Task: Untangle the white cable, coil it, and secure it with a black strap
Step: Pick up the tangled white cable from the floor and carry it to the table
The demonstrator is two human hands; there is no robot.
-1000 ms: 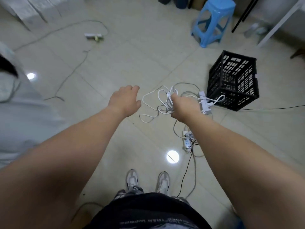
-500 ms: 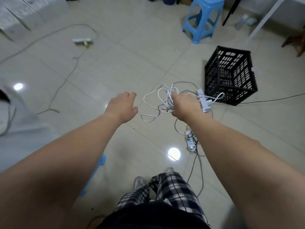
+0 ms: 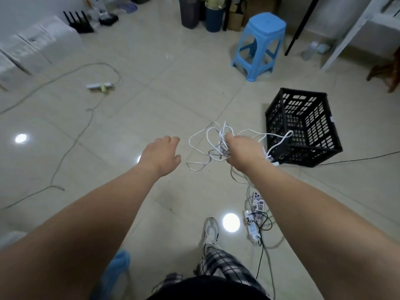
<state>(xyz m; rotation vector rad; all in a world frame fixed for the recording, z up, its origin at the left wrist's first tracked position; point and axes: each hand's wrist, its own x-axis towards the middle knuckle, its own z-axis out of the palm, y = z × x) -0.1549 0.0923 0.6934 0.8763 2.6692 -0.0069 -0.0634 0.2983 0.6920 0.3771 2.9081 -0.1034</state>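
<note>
A tangled white cable point(image 3: 211, 140) hangs in loose loops from my right hand point(image 3: 243, 151), which is closed around the bundle at mid-height above the floor. One loop reaches right toward the crate, another droops left and down. My left hand point(image 3: 161, 154) hovers just left of the tangle, palm down, fingers loosely apart, holding nothing and not touching the cable. I see no black strap.
A black plastic crate point(image 3: 303, 128) lies on its side to the right. A blue stool point(image 3: 259, 44) stands behind it. A white power strip point(image 3: 254, 221) with dark leads lies by my feet. Another strip point(image 3: 99, 85) and a long grey cord lie at the left.
The view has tilted upward and I have stepped, showing more of the room's far side. Both hands keep the same pose, the right still gripping the cable bundle.
</note>
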